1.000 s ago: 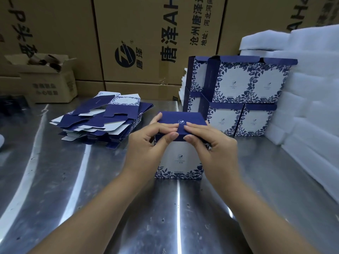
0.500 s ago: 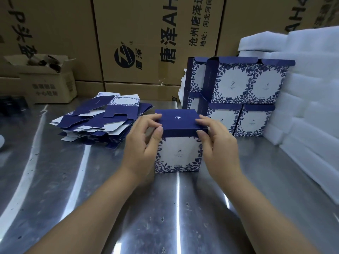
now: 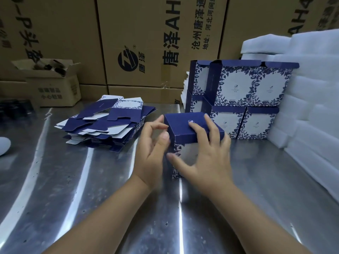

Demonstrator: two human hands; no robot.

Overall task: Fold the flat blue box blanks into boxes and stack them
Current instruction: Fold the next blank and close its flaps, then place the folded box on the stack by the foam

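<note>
At the centre of the frame, you are bracing the folded box (image 3: 185, 128) as it is standing upright on the steel table (image 3: 73, 198), just in front of the stack of finished boxes (image 3: 253, 88) at centre right. Your right hand (image 3: 207, 160) is lying spread over it, fingers pressing on the lid and the thumb reaching across the front wall. Your left hand (image 3: 152, 153) is hovering at the box's left edge with fingers loosely curled, pinching nothing; whether its thumb is touching the corner, I cannot tell.

You are probably risking two things here. Pressing hard on thin card could be denting the lid or pushing the walls out of square. Lifting with one spread hand could be letting the box slip, or be swinging it into the two-tier stack, whose top row is standing with flaps up and catching easily.

Your box is showing a dark blue top with a small pale logo, and white walls bordered in blue leaves. It is sitting slightly turned, one corner facing you. Your flat blanks (image 3: 110, 125) are lying loosely fanned at left centre.
</note>
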